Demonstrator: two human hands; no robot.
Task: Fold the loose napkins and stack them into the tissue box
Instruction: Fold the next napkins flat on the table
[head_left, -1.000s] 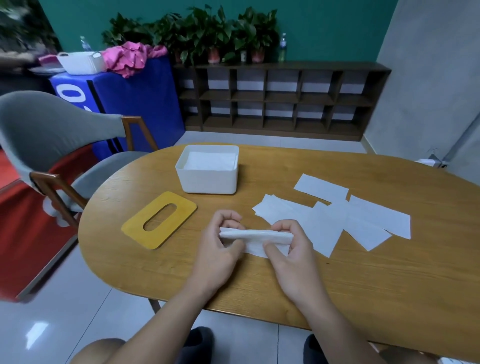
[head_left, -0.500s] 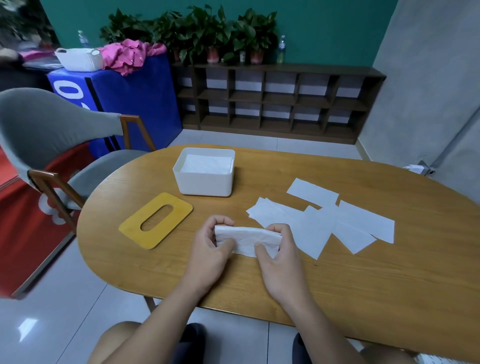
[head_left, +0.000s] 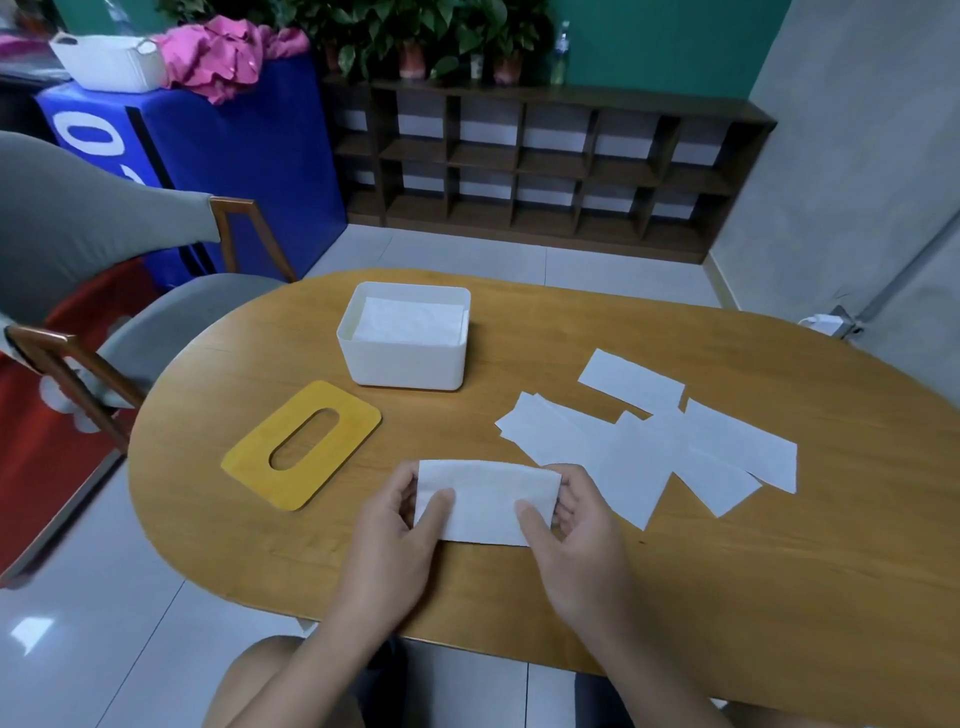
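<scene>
Both hands grip one folded napkin (head_left: 485, 501) at the near edge of the desk (head_left: 779, 561). The left hand (head_left: 400, 525) pinches its left end, thumb on top and fingers curled behind; the right hand (head_left: 576, 525) pinches the right end the same way. The napkin is a flat rectangle with its long axis running left to right between the hands, and whether it rests on the desk or is held just above it cannot be told.

The tissue box (head_left: 408, 358) is the landmark. It stands open, with white napkins already lying flat inside, and its long side also runs left to right. The held napkin is on the near side of the box, slightly to its right and apart from it, so the carry looks to be straight away from the person and a little leftward, with no turn of the napkin needed. The left hand is the nearer of the two to the box.

The yellow lid (head_left: 301, 444), with its slot, lies near and left of the box, off the likely path. The loose napkins (head_left: 649, 441) lie overlapping, near and right of the box, just beside the right hand; several are left to fold.
</scene>
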